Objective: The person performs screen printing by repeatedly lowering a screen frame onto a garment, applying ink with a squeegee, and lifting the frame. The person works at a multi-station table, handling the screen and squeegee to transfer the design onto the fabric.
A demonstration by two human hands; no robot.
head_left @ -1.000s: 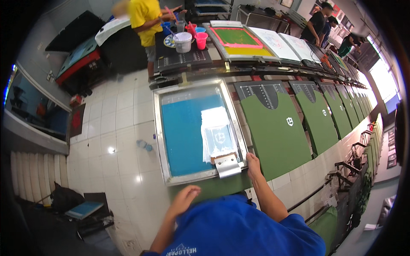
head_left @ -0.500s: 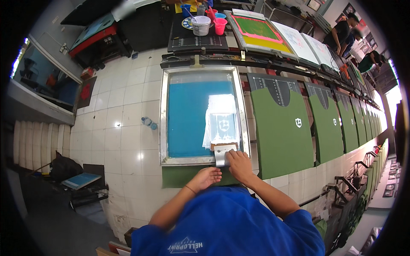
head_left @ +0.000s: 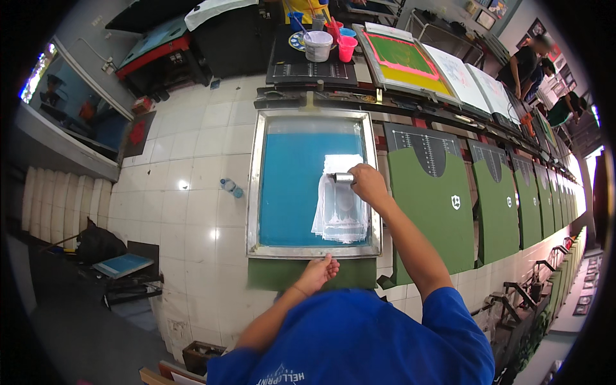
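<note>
A metal-framed printing screen [head_left: 256, 186] with blue mesh lies in front of me, over a green shirt piece [head_left: 276, 273]. White ink [head_left: 350, 228] covers a patch at the mesh's right side, around a faint shield-shaped design. My right hand [head_left: 370, 186] is closed on a short squeegee [head_left: 343, 177] with a metal handle, near the far end of that patch; its blade is hidden. My left hand [head_left: 316, 274] rests at the frame's near edge, thumb against or very close to the rim. Its fingers are loosely curled, and I see nothing held in them.
Green shirt pieces [head_left: 427, 218] with white shield prints lie on boards in a row to the right. Beyond the screen stand a white ink bucket [head_left: 317, 46] and a pink cup [head_left: 346, 49]. A plastic bottle [head_left: 231, 188] lies on the tiled floor. People [head_left: 513, 70] work at far right.
My right hand and the squeegee have gone from the near frame edge to the far end of the white ink. My left hand stays by the near rim. The view has shifted slightly.
</note>
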